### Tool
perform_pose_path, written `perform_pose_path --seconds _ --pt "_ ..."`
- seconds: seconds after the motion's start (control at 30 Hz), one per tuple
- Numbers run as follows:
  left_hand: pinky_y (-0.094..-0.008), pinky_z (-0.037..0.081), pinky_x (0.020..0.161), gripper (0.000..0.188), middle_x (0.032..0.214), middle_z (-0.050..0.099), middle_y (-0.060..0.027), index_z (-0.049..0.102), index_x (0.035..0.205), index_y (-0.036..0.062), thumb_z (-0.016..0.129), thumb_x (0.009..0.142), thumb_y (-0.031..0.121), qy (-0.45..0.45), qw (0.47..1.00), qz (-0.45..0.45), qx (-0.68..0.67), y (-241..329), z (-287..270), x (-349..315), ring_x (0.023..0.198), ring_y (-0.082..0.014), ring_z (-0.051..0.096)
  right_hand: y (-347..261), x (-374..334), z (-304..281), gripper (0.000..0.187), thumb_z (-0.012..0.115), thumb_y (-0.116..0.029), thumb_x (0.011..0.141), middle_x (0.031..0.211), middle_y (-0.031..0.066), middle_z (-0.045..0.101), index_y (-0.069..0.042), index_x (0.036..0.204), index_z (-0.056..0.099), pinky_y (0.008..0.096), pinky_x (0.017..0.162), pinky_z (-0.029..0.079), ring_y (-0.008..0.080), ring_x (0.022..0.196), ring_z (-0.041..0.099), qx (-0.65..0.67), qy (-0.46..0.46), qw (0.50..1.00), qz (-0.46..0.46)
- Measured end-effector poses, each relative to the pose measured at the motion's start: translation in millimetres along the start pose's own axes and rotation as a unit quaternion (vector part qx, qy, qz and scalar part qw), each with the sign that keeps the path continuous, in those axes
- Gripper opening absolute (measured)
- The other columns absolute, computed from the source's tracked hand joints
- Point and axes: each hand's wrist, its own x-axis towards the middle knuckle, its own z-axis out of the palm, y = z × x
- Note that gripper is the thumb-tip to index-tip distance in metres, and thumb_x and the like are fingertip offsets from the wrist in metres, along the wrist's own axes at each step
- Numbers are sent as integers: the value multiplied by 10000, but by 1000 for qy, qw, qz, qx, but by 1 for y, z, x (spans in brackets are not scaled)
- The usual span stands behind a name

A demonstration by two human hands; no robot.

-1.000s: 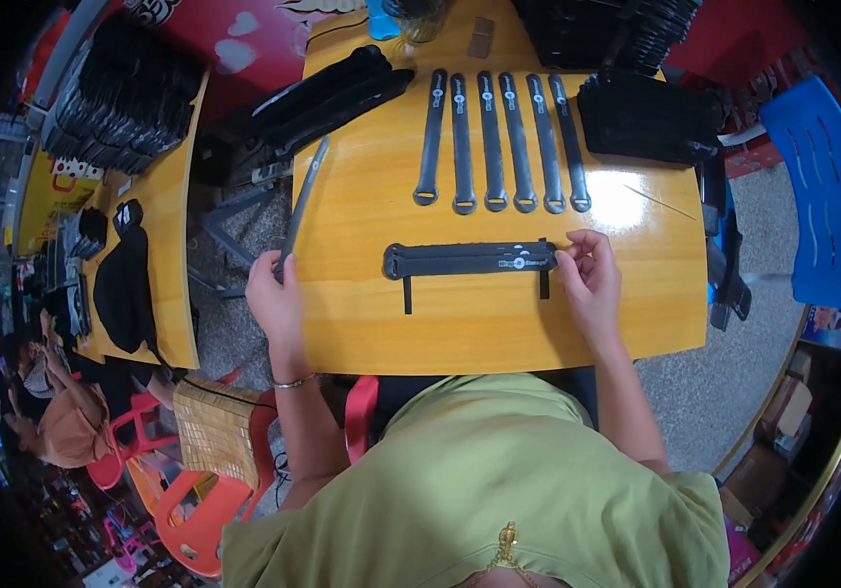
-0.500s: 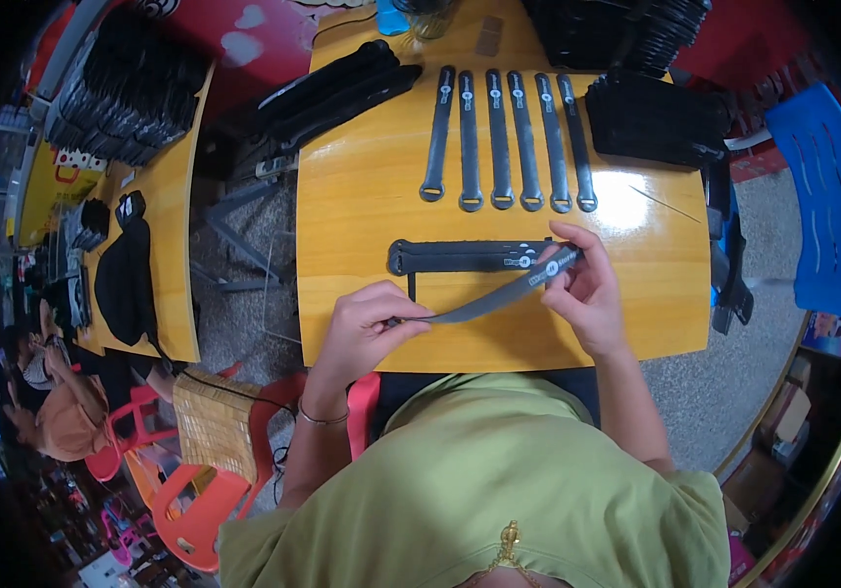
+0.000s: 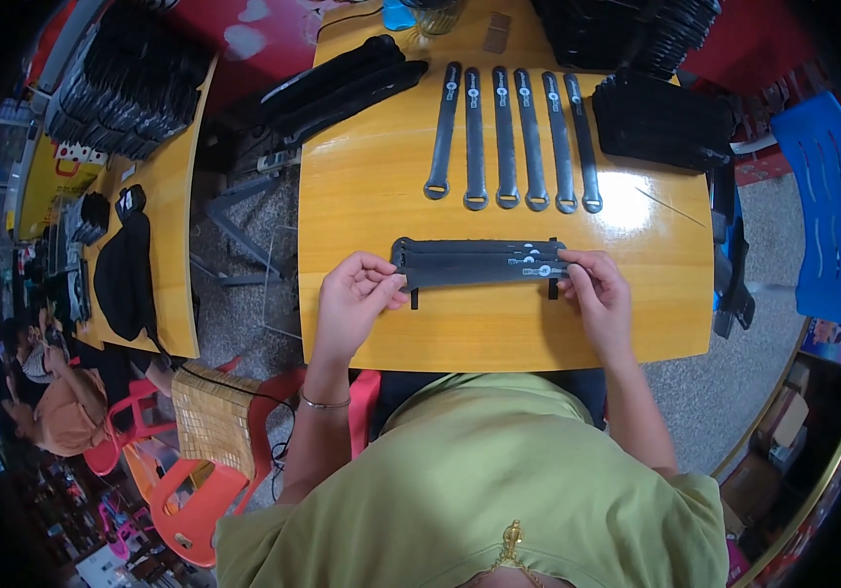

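Note:
My left hand (image 3: 354, 302) and my right hand (image 3: 601, 299) each pinch one end of a black hook-and-loop strap (image 3: 474, 271). The strap is stretched level between them, its pale printing near my right fingers. It lies over or just above the near edge of a small stack of similar straps (image 3: 465, 246); whether it touches them I cannot tell. Two thin black strips (image 3: 415, 299) stick out toward me from under the stack, one by each end. Farther off, several single straps (image 3: 507, 137) lie side by side, slotted ends toward me.
At the back right of the wooden table (image 3: 371, 211) sits a thick black bundle (image 3: 664, 122), with a larger black pile (image 3: 626, 34) behind it. Long black bundles (image 3: 342, 88) overhang the left edge. A blue chair (image 3: 822, 206) stands right, a red chair (image 3: 195, 510) left.
Both hands have brought the strap from a slanted, bowed hold above the table down to the stack, pulling it straight. My left hand moved away from me; the right fingers slid lower.

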Motion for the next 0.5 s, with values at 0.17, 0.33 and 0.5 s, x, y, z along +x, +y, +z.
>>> perform_pose_path --seconds 0.17,0.33,0.5 --pt "-199 501 600 77 781 604 -52 565 918 -28 600 863 13 36 999 11 -7 -16 1 10 671 -104 614 9 3 2 149 565 -11 885 838 15 587 19 1031 570 194 614 467 46 723 553 -20 35 999 -20" --pt "-179 472 570 69 759 589 -24 571 915 -17 601 864 18 48 998 28 13 -21 2 16 634 -71 576 10 5 4 148 590 10 861 823 13 577 15 1005 554 173 592 459 35 665 532 -38 38 998 -23" --pt "-165 444 539 59 741 584 -9 580 902 -6 607 854 16 74 997 16 27 -22 2 17 616 -52 561 11 7 6 155 616 14 843 804 9 568 7 971 529 162 554 442 31 644 525 -68 48 996 -38"
